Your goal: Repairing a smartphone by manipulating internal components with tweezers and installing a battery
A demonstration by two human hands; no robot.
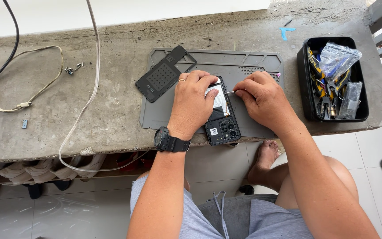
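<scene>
An opened black smartphone [221,126] lies face down on a grey work mat [248,66], its insides and camera block showing. My left hand [192,105], with a ring and a black wristwatch, presses down on the phone's left side and covers part of it. My right hand [264,99] pinches a thin metal tool [230,92] whose tip touches the phone's upper right edge. The phone's removed black back cover [162,75] rests on the mat's upper left corner.
A black tray [305,84] with pliers, tweezers and plastic bags stands at the right of the concrete bench [111,119]. White and black cables [94,66] trail across the left side, near a small metal part [72,69]. My bare foot [264,161] rests on the tiled floor below.
</scene>
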